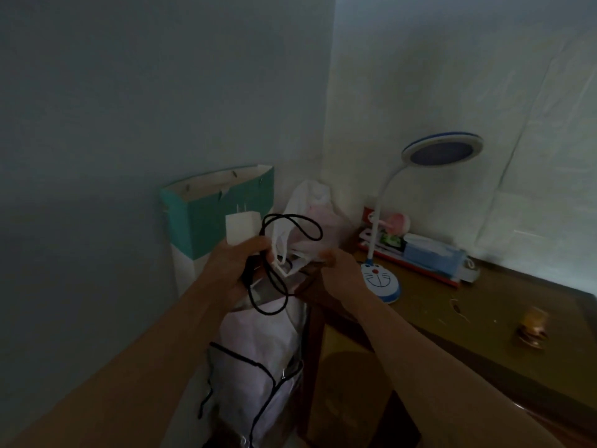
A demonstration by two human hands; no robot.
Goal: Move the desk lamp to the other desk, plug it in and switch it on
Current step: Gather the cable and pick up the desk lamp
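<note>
Dim room, head view looking down past both forearms. Nearest, low in the gap beside the desk: pale plastic bags (pixel 258 350) stacked up, a length of the black cable (pixel 274 279) trailing down across them. Above that, the left hand (pixel 235 266) is closed around a white plug adapter (pixel 242 229), prongs pointing up, with a loop of the cable bunched in the same grip. The right hand (pixel 342 273) sits just beside it at the desk's near corner, fingers drawn together; it seems to pinch the cable or a bag edge, but which one I cannot tell. Behind the hands a teal paper bag (pixel 213 218) leans on the wall. Further right, the desk lamp (pixel 387 253) stands upright on the brown desk (pixel 484 318), cartoon-face base near the edge, thin white neck curving up to a round blue-rimmed head, unlit. Past it, boxes and small clutter (pixel 429 253) line the wall; a small brownish object (pixel 533 328) lies toward the desk's right side. Judgement: plug appears free of any outlet and the cord is being gathered. Whether this is the first desk or the destination cannot be told. Plugging in and switching on remain; carrying may too.
</note>
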